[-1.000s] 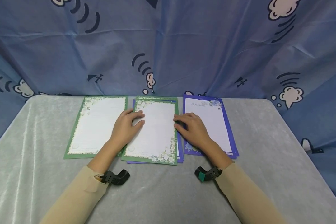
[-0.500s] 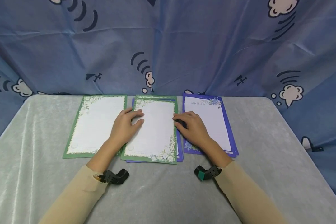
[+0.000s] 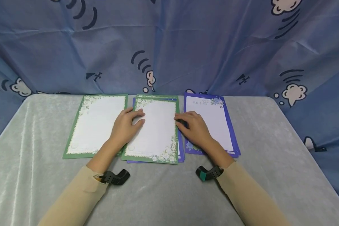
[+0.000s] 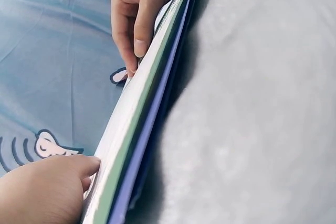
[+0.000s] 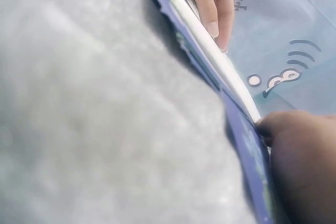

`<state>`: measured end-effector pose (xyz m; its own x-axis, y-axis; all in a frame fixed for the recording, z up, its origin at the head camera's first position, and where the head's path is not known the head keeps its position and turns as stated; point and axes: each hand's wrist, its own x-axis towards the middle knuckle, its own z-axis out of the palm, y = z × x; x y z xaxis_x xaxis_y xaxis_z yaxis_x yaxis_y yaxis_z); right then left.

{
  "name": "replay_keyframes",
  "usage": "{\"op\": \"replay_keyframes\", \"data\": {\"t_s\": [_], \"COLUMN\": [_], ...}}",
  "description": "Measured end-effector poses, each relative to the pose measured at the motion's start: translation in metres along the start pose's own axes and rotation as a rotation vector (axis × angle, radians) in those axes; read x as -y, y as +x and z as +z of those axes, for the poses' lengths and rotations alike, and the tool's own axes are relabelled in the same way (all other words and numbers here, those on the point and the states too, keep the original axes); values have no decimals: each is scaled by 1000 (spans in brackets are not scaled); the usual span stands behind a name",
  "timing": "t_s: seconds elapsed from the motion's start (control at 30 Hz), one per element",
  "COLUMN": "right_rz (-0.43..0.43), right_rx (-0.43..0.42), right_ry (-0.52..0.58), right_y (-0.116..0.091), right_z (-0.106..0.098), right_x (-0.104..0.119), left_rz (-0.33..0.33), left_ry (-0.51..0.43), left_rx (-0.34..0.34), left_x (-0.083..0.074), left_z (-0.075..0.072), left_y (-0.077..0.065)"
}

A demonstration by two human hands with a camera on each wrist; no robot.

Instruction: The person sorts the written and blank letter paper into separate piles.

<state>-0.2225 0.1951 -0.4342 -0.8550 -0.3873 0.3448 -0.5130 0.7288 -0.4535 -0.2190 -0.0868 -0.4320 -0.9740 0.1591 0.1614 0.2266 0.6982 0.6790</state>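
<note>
Head view is showing the whole layout: green-bordered sheet (image 3: 155, 131) is lying on the middle stack on the tabletop (image 3: 164, 197), between the two hands. Left wrist view is adding the stack's near side almost edge-on, with the green border sitting above a purple sheet (image 3: 181, 153) and dark gaps showing between layers. Right wrist view is catching the purple layer along the near side too, but much of it is blurring.

Middle sheet's long axis is running from the person's side toward the curtain (image 3: 186, 62), with a slight slant; its larger flower cluster is sitting at the near right corner. Another green-bordered edge (image 3: 158, 96) is peeking out at the far side, purple at the near and right sides.

Left hand (image 3: 125, 125) is resting on the left edge, grip relaxed, thumb and fingers spreading apart. Right hand (image 3: 195, 128) is touching the right edge with its fingertips, grip loose, fingers gently bending.

A second green sheet (image 3: 96, 125) is lying to the left, its right side partly hidden under the left hand and forearm. A purple-bordered sheet (image 3: 217, 122) is lying to the right, the right hand covering part of it; faint marks near its top are unreadable. Black wrist devices (image 3: 117, 177) are sitting at both cuffs.
</note>
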Motion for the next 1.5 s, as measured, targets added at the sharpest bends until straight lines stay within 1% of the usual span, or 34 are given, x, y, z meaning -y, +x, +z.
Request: {"op": "replay_keyframes", "data": {"t_s": [0.87,1.2,1.5], "right_rz": [7,0,9], "right_rx": [11,1,12], "right_ry": [-6,7,5], "right_y": [1,0,0], "right_z": [-1,0,-1], "right_x": [1,-1,0], "left_rz": [-7,-8,-7], "left_ry": [0,-2,0], "left_rx": [4,7,6], "left_x": [0,0,2], "left_z": [1,1,1], "left_y": [1,1,2]}}
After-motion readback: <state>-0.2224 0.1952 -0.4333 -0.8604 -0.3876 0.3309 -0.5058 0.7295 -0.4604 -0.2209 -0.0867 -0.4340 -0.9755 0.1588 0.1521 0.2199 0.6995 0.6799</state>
